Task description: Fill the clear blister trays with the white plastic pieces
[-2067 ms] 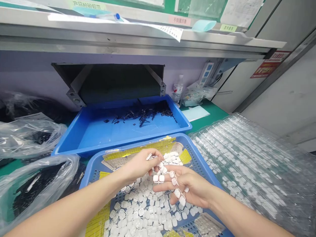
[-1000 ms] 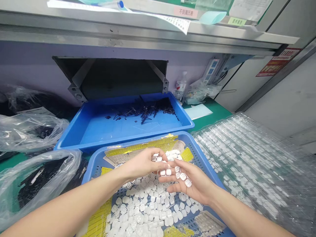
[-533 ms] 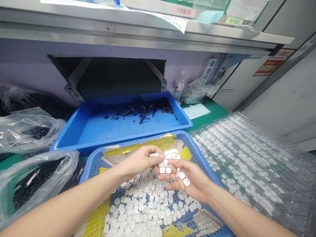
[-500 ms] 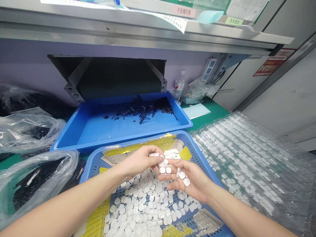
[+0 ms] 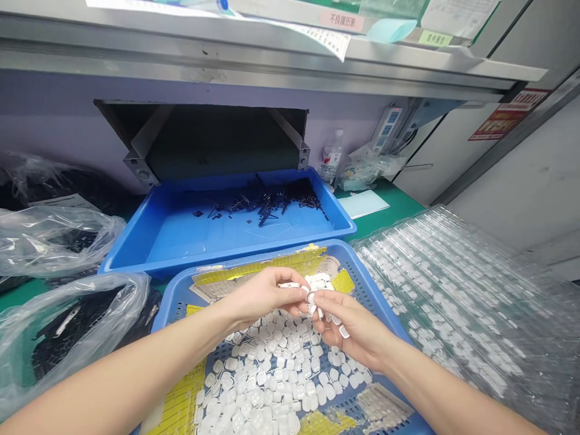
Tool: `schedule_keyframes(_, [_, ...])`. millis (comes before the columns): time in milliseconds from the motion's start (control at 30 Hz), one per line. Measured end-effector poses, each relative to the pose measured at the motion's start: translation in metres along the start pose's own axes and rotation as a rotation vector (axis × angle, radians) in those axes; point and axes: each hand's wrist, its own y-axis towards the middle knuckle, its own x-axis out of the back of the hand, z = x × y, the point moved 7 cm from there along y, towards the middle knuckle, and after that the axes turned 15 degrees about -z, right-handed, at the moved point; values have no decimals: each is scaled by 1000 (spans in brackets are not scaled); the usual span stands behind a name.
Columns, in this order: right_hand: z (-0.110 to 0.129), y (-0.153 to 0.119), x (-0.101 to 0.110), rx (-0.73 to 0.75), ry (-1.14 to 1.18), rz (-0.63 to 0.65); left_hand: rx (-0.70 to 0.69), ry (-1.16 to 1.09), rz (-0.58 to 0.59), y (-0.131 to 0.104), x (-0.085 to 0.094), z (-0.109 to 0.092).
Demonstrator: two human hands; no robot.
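Note:
Over the blue perforated basket [image 5: 365,284], both hands meet fingertip to fingertip. My left hand [image 5: 267,296] is closed, pinching small white plastic pieces [image 5: 290,285] between thumb and fingers. My right hand [image 5: 351,323] is curled around several more white pieces [image 5: 336,320], some poking out along its fingers. Where the fingertips meet, a white piece is partly hidden by them. Below, a heap of the same square, rounded white plastic pieces [image 5: 267,368] covers much of the basket floor, and a smaller pile [image 5: 319,281] lies behind the hands.
Behind the basket stands a blue tray [image 5: 199,235] with black parts [image 5: 272,202]. Clear plastic bags [image 5: 77,302] of black parts lie at left. Stacked clear trays [image 5: 435,278] with white pieces are at right. A bottle [image 5: 332,157] stands by the wall under a metal shelf [image 5: 254,75].
My right hand has turned and its fingers have curled in around the white pieces, from a more open palm. Its fingertips have come against my left hand's, which has hardly moved.

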Motion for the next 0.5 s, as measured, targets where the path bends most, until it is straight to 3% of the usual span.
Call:
schedule_keyframes(367, [-2,-1,0,26,-104,19,122,-290,13,-1,-5,-1])
schedule_keyframes(500, [3,-1,1,32,17,-23,142,-341,-23,1,-2,-1])
